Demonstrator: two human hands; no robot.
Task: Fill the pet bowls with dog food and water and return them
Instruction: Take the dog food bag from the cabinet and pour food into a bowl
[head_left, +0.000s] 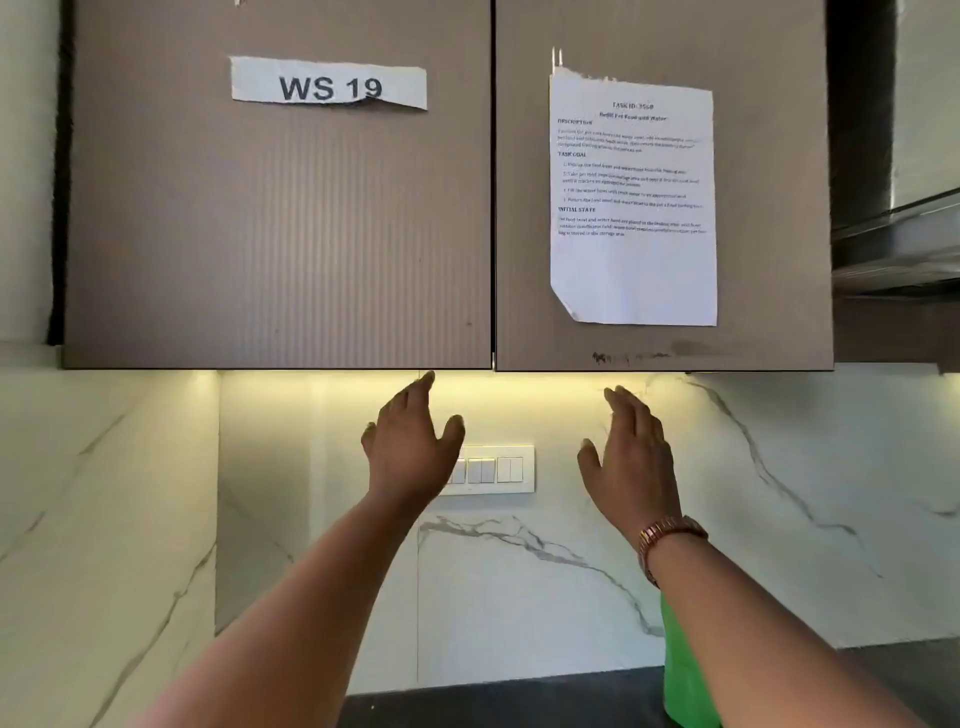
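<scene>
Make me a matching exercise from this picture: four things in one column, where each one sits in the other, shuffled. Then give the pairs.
Things
1. WS 19 label
2. task sheet
3. switch panel
4. bracelet

Places
A. on the right wrist
B. on the left cupboard door
C. on the marble wall, between the two raised hands
D. on the right cupboard door

Pairs: 1-B, 2-D, 3-C, 4-A

Both the left hand and the right hand are open, held up just below the cupboard.
</scene>
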